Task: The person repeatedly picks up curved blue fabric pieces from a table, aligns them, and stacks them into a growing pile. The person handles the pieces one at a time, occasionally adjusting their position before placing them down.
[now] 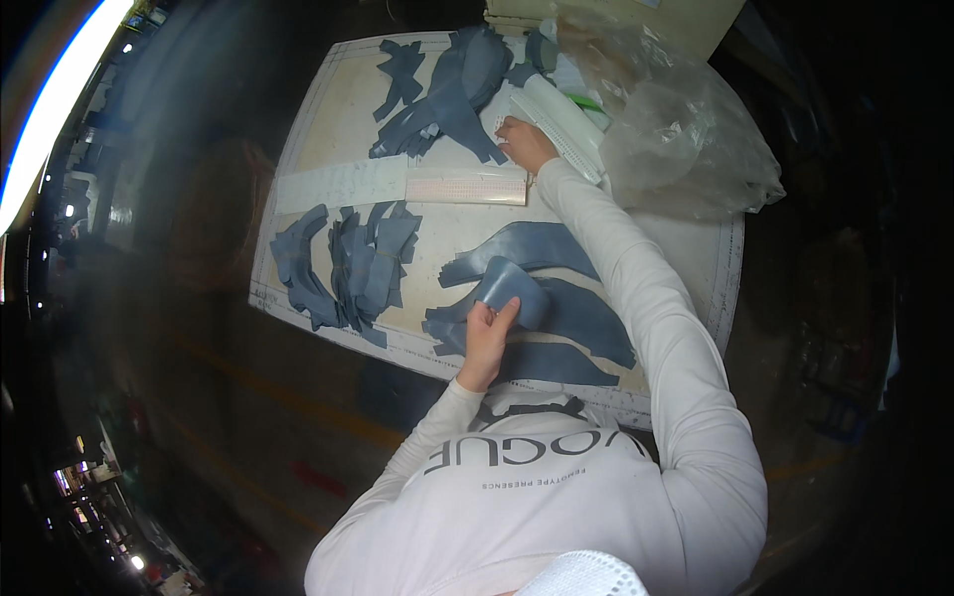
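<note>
So my left grip [489,343] is pinching a blue-grey, smooth, leather-like cut piece [515,286], thumb on one side and fingers on the other. It's held up above the counter [711,268], near the middle of the near edge, over some long curved blue-grey sheet pieces [566,313] lying flat. My right grip [530,146] is way over by the far edge, right beside a white stack of printed strips [561,119]; fingers are bent, but honestly can't tell if they've got anything.

Handling-wise, I'd guess the piece is light and floppy, since it curls over in my grip. The shiny face looks a bit slick and maybe easy to crease, so I'd take it by an edge, thumb flat, no hard squeeze.

Containers: just one I can be sure of, a crumpled clear plastic bag [686,129] slumped over the far right corner. It's see-through but so wrinkled I can't tell what's in it, if anything. The bunched blue-grey pieces [373,263] toward the left edge sit loose on the counter.
</note>
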Demonstrator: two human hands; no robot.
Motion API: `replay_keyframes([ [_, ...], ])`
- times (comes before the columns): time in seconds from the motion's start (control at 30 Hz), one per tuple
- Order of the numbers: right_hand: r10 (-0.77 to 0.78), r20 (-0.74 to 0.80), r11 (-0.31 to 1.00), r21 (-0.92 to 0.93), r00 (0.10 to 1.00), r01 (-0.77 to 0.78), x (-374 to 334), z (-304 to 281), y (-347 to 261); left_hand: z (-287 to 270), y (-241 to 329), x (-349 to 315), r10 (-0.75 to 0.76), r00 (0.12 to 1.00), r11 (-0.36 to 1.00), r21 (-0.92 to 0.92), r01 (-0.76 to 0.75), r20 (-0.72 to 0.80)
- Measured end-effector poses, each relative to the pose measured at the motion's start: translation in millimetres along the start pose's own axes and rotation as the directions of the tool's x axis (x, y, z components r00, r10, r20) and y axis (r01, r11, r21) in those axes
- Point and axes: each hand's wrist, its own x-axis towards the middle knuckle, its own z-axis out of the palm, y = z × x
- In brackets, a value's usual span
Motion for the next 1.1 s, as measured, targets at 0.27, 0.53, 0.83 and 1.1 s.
replay_keyframes([
  [0.27, -0.088, 0.128, 0.981, -0.158, 0.988, 0.108, 19, 8, 12, 2, -3, 6, 0.021, 1.0, 0.997, -0.077, -0.021, -0.001],
  [0.53, 0.102, -0.007, 0.986, 0.133, 0.995, -0.1, 17, 6, 15, 1, 3, 7, -0.042, 0.996, 0.996, -0.084, 0.035, -0.082],
  [0.83, 0.018, -0.371, 0.848, 0.497, 0.928, 0.183, -25, -63, -54, -7, 24, 8, 0.039, 0.996, 0.999, 0.011, -0.038, -0.078],
  [1.1, -0.504, -0.306, 0.766, 0.274, 0.808, 0.582, -172, -126, -126, -11, 42, 3, -0.045, 0.998, 0.997, 0.057, 0.047, -0.048],
])
